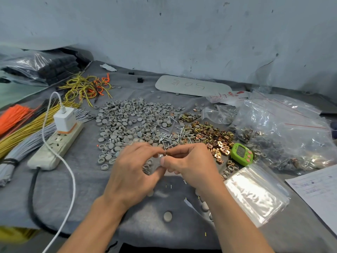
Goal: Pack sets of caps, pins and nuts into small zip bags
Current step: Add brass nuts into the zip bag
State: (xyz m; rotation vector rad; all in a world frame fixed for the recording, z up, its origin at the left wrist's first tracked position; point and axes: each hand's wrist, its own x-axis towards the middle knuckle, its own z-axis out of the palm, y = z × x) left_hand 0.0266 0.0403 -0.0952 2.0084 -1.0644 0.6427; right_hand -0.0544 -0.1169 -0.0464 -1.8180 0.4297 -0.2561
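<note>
- The right hand (189, 167) has its fingers curled, with forefinger and thumb closed narrowly on a small brass-coloured nut (166, 153) at the centre of the frame.
- The left hand (135, 172) is also curled. Its thumb and fingers pinch a small clear zip bag (155, 164) just below the nut. The bag's edges are blurred, and grey caps show faintly through it.
- The fingertips of both hands meet at the nut, so I cannot tell whether it has entered the bag mouth.
- The loose caps (131, 121), grey and round, are spread in a broad pile above and left of the hands.
- The pins (164, 137), silver, lie in a heap just above the hands, overlapping the caps on one side and the nuts on the other.
- The pile of nuts (209, 137) lies right of the pins and reaches down to the green timer (241, 156).
- A stack of empty zip bags (255, 194) lies flat at lower right, just beside the right forearm.
- A large clear bag (284, 132) at the right of the frame holds filled small bags.
- A single cap (167, 216) lies between the forearms, near the bottom of the frame.
- A power strip (56, 145) with a white charger (64, 119) plugged in sits at left, and its white cable (71, 179) trails to the bottom edge.
- Bundled wires (27, 128), orange, yellow and grey, lie at far left.
- A printed sheet (321, 190) lies at the right edge.
- A grey cloth (73, 198) covers the work surface.
</note>
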